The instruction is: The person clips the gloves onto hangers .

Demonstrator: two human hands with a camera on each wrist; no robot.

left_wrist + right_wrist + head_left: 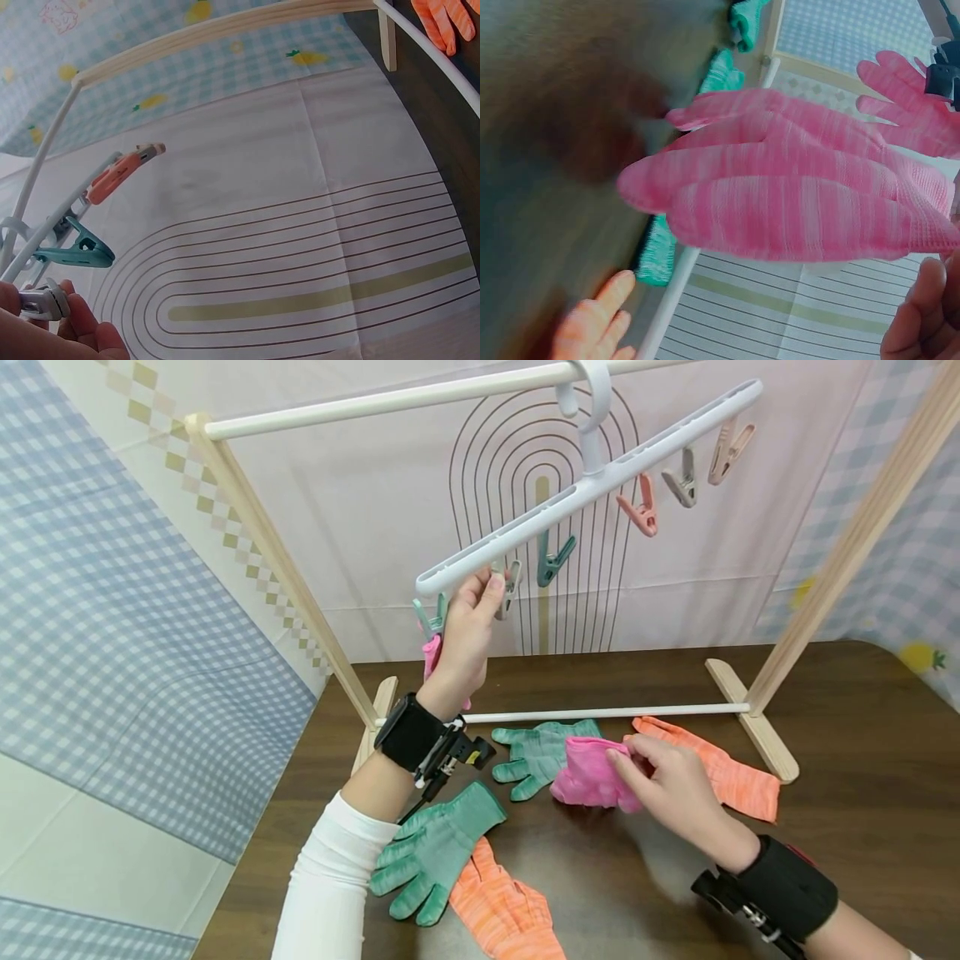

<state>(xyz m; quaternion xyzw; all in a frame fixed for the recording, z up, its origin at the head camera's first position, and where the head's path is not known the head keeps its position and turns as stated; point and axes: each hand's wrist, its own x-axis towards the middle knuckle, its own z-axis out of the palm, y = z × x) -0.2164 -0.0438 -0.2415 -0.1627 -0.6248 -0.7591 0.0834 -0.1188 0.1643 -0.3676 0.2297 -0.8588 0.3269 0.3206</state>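
A pink glove [594, 775] dangles from my right hand [678, 785], which pinches it by the cuff above the table. In the right wrist view that glove [780, 180] spreads wide, fingers pointing left. My left hand [467, 635] is up at the low end of the tilted white hanger [592, 485], pinching a grey clothespin [46, 301]. Just left of it, a mint clothespin [431, 617] holds another pink glove [431, 652], partly hidden behind my left arm. Further along the hanger are a teal clothespin [553, 560] and a coral clothespin [640, 508].
A rack with a white top rod [375, 402] and wooden posts [847, 543] carries the hanger. On the brown table [862, 860] lie two green gloves [543, 752] and two orange gloves [720, 768]. A grey clothespin [684, 481] and a beige clothespin [730, 453] hang at the hanger's high end.
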